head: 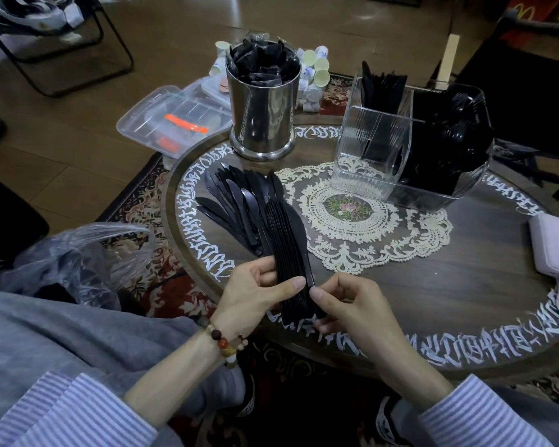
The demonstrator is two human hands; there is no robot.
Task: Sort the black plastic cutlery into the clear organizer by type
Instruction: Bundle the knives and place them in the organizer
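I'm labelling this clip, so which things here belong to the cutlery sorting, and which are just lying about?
Part of the job:
- stack of black knives, gripped by left hand and right hand
- loose knives fanned on the table
- clear organizer, already holding some black cutlery

Lying about:
- metal canister of black packets
- lace doily
- plastic bag
- lidded plastic box
- small cups

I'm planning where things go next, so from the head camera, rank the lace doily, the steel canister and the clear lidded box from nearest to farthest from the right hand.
From the right hand:
1. Lace doily, just beyond it at the table's centre.
2. Steel canister, at the table's far left edge.
3. Clear lidded box, off the table, left of the canister.
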